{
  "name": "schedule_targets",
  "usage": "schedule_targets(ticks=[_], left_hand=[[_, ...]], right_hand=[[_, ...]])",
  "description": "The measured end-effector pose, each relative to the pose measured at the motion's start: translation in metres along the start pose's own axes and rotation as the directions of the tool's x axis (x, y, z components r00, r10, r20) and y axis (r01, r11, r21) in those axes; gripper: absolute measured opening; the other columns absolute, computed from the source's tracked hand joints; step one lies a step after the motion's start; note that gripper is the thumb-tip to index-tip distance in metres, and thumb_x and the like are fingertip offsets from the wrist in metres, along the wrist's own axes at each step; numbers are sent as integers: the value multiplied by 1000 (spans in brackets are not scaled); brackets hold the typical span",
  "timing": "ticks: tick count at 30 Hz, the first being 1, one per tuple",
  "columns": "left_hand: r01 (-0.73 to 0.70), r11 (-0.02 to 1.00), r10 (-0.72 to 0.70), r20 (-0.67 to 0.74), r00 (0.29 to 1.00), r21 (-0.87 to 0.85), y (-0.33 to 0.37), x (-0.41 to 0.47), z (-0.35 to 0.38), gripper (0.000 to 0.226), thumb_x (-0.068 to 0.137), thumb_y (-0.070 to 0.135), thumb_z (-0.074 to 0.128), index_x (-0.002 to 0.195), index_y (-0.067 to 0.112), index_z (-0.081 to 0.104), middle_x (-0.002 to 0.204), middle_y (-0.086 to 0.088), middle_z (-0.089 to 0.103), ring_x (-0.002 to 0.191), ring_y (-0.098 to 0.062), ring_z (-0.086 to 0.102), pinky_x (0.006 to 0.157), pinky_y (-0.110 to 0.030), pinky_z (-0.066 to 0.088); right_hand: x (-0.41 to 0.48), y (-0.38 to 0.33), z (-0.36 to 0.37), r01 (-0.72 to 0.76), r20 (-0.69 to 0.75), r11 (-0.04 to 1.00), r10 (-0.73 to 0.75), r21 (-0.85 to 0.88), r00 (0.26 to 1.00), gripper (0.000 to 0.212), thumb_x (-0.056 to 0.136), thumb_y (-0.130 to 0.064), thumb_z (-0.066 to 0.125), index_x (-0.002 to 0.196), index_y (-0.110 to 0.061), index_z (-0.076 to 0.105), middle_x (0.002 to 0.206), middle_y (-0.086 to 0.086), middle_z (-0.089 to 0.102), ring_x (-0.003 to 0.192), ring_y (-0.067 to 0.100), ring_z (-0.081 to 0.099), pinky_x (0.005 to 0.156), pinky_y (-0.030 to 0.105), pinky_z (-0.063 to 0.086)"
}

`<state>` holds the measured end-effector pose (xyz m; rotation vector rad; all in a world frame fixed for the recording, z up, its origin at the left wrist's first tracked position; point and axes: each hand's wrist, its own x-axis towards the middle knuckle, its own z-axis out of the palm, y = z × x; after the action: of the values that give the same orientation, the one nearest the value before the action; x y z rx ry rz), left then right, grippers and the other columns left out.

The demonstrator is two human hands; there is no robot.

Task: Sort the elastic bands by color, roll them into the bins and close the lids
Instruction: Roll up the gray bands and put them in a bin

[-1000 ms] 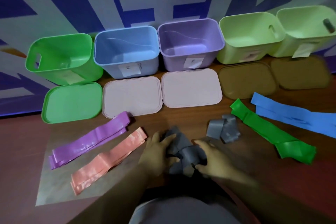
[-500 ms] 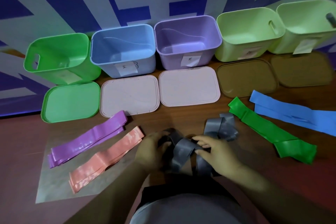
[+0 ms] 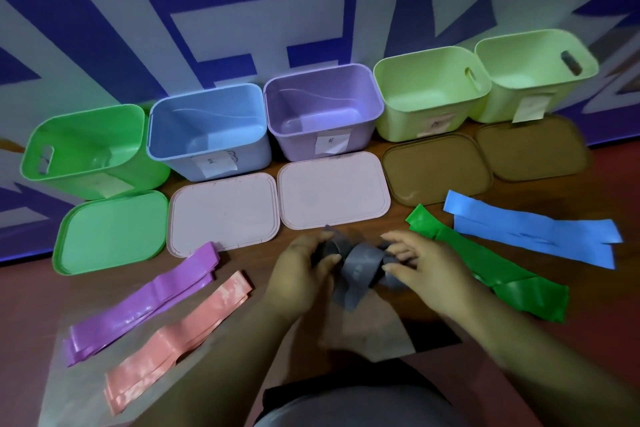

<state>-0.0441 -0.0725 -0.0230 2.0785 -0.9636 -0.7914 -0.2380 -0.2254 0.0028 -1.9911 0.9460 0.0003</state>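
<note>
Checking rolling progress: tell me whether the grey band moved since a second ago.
Yes. The grey band has moved away from the person, nearer the right-hand pink lid.

One head-worn camera looks forward and down, close over the table [image 3: 31, 305].

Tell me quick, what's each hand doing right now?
Left hand: closed, gripping one end of the grey band.
Right hand: closed, pinching that band's other end.

Sorting workstation, wooden table [image 3: 398, 215] (labelled bins [image 3: 207, 163], painted wall [image 3: 242, 10]).
</note>
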Motion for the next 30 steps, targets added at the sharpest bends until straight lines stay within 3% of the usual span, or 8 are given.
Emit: schedule_targets(ticks=[5,10,13,16,21,23,26,30], left_hand=[[67,998,-69,154,986,20,-9,8,15,64,88,36,68,146,35,40,136,7,55,121,-10,56,104,-33,46],[121,964,-138,57,989,236,-25,-5,21,77,81,57,63,148,42,29,152,2,32,138,-25,37,111,-43,40],[138,934,-143,-10,990,328,-26,-13,21,78,84,55,65,150,42,26,160,-3,20,144,-29,23,115,-43,32],[128,933,-120,-44,992,337,-24,-19,23,76,83,54,67,148,36,33,155,-5,26,141,-28,27,113,-42,34],[98,969,-88,-55,995,227,-16,-23,36,60,82,48,69,137,33,49,125,7,44,117,-18,46,99,-36,46],[120,985,-124,21,992,123,-13,-25,44,56,83,43,71,133,38,48,121,17,45,114,-10,53,96,-33,50],[233,972,-234,85,969,19,-18,-27,52,65,79,34,74,123,63,36,129,18,53,114,-4,59,96,-36,53],[354,935,-356,91,930,36,-37,-34,62,78,69,34,75,122,68,27,126,12,60,112,-12,62,91,-43,55]], right_hand=[[9,15,0,-14,3,998,14,-66,1000,58,82,-24,77,133,-33,53,125,-11,64,116,6,59,100,33,50],[4,23,2,-33,18,989,36,-142,999,57,82,-29,74,134,-34,51,131,-12,58,119,10,58,98,28,48],[0,26,0,-11,-17,989,9,-145,1000,52,83,-29,74,130,-34,54,126,-15,56,115,8,57,90,19,46],[-1,25,-4,5,-46,995,-10,-102,999,46,83,-25,74,125,-32,56,113,-24,50,108,4,54,79,9,38],[4,26,-7,36,-54,995,-42,-93,998,46,82,-26,75,124,-30,57,116,-18,50,109,7,54,87,19,42],[5,27,-7,49,-30,993,-53,-111,998,45,82,-27,75,124,-31,57,118,-18,50,110,6,54,87,16,41],[5,25,-2,143,4,969,-145,-203,989,44,82,-23,74,123,-26,60,126,-16,53,116,5,50,92,3,30],[11,22,9,301,50,895,-302,-329,952,46,74,-25,77,118,-23,64,122,-10,61,114,17,54,95,27,46]])
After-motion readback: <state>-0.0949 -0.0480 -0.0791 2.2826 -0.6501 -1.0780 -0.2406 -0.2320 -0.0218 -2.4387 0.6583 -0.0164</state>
